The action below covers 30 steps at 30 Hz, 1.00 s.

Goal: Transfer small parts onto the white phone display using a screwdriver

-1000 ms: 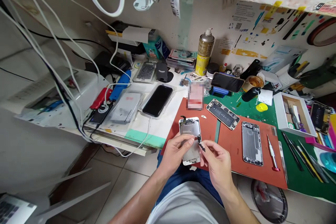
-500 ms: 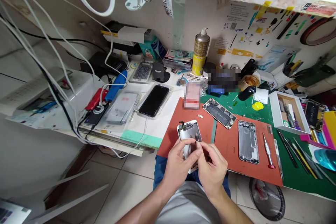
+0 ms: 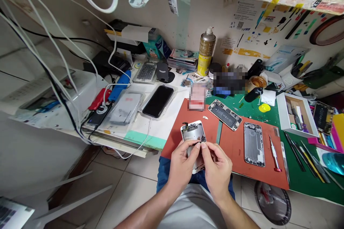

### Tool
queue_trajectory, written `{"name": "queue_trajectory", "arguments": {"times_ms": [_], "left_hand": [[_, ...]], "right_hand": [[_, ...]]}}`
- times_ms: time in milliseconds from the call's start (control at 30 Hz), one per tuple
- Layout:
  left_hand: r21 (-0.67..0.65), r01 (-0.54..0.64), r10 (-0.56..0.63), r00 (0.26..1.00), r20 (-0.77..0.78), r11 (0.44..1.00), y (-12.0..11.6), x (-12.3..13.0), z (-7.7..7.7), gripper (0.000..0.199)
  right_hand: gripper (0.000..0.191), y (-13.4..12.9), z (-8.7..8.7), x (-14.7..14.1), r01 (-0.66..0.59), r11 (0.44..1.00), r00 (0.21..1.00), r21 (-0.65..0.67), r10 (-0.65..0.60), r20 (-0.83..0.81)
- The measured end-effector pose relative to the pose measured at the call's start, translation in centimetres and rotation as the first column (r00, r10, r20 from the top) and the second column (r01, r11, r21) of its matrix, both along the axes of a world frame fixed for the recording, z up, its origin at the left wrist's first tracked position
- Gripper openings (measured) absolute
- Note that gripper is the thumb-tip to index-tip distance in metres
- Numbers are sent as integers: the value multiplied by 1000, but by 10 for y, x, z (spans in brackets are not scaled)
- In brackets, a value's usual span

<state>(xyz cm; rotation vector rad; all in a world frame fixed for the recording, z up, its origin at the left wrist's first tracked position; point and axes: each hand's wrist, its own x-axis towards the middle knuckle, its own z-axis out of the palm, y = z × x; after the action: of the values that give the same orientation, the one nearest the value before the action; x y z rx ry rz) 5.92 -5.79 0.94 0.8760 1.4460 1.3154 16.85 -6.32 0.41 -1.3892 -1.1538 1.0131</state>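
A white-framed phone screen assembly [image 3: 192,130] lies back side up at the front edge of the red-brown mat, its lower end reaching over my lap. A dark flex cable sticks out at its top left. Over the screen, my left hand [image 3: 181,161] and my right hand [image 3: 218,162] meet with fingertips together. Both pinch a small dark part [image 3: 199,143], too small to name. My fingers hide the middle of the screen. Right of it lie an opened phone with its battery showing [image 3: 225,114] and a bare metal phone housing [image 3: 254,145].
A screwdriver [image 3: 274,154] lies at the mat's [image 3: 233,154] right side. Several tweezers and pry tools [image 3: 306,155] rest farther right, below a white tray [image 3: 285,116]. To the left are a black phone [image 3: 158,101] and bagged parts [image 3: 122,109]. A spray can [image 3: 206,52] stands behind.
My hands have shifted slightly, with the fingertips a little farther apart and the small dark part showing more between them. The view has tilted slightly.
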Motion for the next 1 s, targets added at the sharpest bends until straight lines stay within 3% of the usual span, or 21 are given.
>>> {"name": "queue_trajectory", "arguments": {"times_ms": [133,233,267,333,467,533,633,800,1000], "left_hand": [[16,1,0,997,-73,1000,2,-5,-4,16],[21,33,-30,990,-135,999,4,-10,-8,15],[23,48,-44,987,-153,999,4,-12,-8,15],[29,90,-83,977,-195,996,5,-17,-8,14],[3,228,-217,932,-289,974,4,-24,-3,13],[-23,282,-275,910,-310,959,4,-26,1,13],[-48,326,-324,893,-313,944,4,-26,6,13],[-59,361,-361,882,-302,931,3,-27,7,14],[-129,372,-394,850,-350,919,3,-29,9,14]], "right_hand": [[22,2,6,11,-73,997,996,-13,74,42],[11,11,18,31,-118,978,963,171,71,259],[8,15,22,39,-167,956,934,242,75,349],[22,25,30,54,-340,882,845,327,134,518],[45,43,38,73,-667,696,576,265,256,777],[48,47,40,77,-743,635,466,211,264,845],[46,49,40,79,-794,579,395,185,260,881],[38,45,35,81,-794,584,388,171,270,881],[27,42,36,82,-786,615,397,59,428,812]]}}
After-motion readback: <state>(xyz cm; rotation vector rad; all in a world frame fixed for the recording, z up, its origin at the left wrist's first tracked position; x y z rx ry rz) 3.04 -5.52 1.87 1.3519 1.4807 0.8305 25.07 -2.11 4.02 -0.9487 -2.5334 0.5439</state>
